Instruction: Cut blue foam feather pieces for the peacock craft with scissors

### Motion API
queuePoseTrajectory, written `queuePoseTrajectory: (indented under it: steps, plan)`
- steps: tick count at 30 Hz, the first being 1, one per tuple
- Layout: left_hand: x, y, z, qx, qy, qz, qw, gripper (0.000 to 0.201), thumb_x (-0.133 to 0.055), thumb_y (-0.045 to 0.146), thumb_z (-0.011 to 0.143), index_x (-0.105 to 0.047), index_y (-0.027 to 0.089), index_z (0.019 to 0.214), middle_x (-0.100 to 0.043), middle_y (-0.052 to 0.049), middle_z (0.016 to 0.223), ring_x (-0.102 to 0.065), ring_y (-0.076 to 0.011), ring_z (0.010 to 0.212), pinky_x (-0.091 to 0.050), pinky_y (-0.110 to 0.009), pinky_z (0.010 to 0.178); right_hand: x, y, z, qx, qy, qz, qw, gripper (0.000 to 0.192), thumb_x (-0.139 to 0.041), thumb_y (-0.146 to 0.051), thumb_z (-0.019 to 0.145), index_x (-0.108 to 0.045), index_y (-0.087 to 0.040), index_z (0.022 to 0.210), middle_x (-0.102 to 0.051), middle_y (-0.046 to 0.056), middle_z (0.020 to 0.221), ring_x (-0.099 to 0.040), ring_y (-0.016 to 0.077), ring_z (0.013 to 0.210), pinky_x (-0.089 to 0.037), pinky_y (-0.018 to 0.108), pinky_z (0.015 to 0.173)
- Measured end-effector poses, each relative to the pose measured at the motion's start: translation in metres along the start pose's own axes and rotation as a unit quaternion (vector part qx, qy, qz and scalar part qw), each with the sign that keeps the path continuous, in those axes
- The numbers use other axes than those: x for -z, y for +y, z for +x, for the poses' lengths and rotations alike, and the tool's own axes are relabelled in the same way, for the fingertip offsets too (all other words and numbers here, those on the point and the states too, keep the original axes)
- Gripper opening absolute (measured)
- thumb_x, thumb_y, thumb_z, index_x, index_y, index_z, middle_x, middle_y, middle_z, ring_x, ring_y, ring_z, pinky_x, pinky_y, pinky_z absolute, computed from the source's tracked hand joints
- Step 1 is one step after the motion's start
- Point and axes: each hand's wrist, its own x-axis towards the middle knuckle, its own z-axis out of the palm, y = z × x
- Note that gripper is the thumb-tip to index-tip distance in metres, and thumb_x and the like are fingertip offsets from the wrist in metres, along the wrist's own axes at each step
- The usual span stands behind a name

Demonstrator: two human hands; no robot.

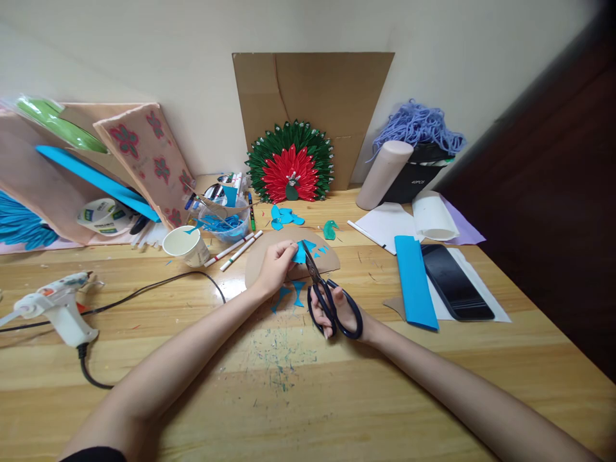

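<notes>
My left hand [278, 264] pinches a small piece of blue paper [300, 254] over a rounded brown cardboard piece [257, 258]. In my right hand [342, 309] are black-handled scissors [326, 296], with fingers through the loops and the blades at the blue paper's right edge. Small blue scraps lie on the cardboard beside the blades. Larger blue offcuts [298, 293] rest on the table just below it. Behind the cardboard sit several blue cut-out pieces [285, 217] and a small green cut-out shape [330, 230].
A red and green peacock-like fan [290, 168] leans on a cardboard sheet [317, 83]. To the left are a glue gun [58, 301] with its cord, a paper cup [187, 247] and a tub [224, 221]. Folded blue paper [414, 282] and a phone [457, 282] lie right.
</notes>
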Motion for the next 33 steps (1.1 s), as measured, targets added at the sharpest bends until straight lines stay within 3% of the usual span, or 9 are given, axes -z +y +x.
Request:
queuePoseTrajectory:
  steps: [6,19,27,30,33]
  plan:
    - [-0.001,0.003,0.0,0.011,0.007,-0.026,1.0,0.036,-0.049,0.038,0.078,-0.032,0.018,0.053,-0.028,0.006,0.053,-0.028,-0.0072,0.048,-0.023,-0.02,0.045,-0.012,-0.006,-0.007,0.03,0.069,-0.06,0.995,0.067,-0.061,-0.078,0.049,-0.046,-0.018,0.073,-0.041,-0.01,0.044,-0.036,0.0032,0.033,-0.038,0.013,0.028]
    - [0.0,0.008,-0.001,0.028,-0.029,-0.018,0.999,0.037,-0.049,0.042,0.076,-0.033,0.019,0.052,-0.029,0.006,0.048,-0.027,-0.0074,0.045,-0.02,-0.022,0.045,-0.011,-0.006,-0.007,0.007,0.068,-0.049,0.996,0.068,-0.059,-0.08,0.048,-0.047,-0.018,0.073,-0.041,-0.01,0.044,-0.036,0.0035,0.033,-0.039,0.014,0.029]
    - [-0.002,0.004,-0.003,-0.01,-0.023,0.036,0.999,0.038,-0.046,0.044,0.083,-0.037,0.018,0.056,-0.033,0.005,0.052,-0.031,-0.009,0.05,-0.024,-0.023,0.049,-0.003,-0.005,0.002,0.067,0.137,-0.035,0.988,0.062,-0.056,-0.078,0.056,-0.044,-0.019,0.07,-0.041,-0.01,0.039,-0.037,0.0049,0.028,-0.037,0.015,0.027]
    - [-0.008,0.004,-0.009,-0.038,-0.033,0.103,0.993,0.039,-0.043,0.043,0.086,-0.036,0.018,0.057,-0.033,0.005,0.056,-0.034,-0.0098,0.055,-0.026,-0.023,0.053,-0.003,-0.011,0.005,0.117,0.218,-0.079,0.966,0.05,-0.055,-0.068,0.069,-0.044,-0.02,0.072,-0.04,-0.011,0.038,-0.039,0.0058,0.027,-0.038,0.016,0.029]
    - [-0.014,0.003,-0.015,-0.061,-0.061,0.157,0.984,0.037,-0.042,0.041,0.088,-0.035,0.018,0.059,-0.033,0.005,0.057,-0.034,-0.0101,0.056,-0.027,-0.023,0.055,-0.005,-0.016,0.005,0.152,0.222,-0.136,0.953,0.041,-0.058,-0.058,0.074,-0.044,-0.019,0.069,-0.042,-0.01,0.039,-0.044,0.0071,0.03,-0.04,0.017,0.032]
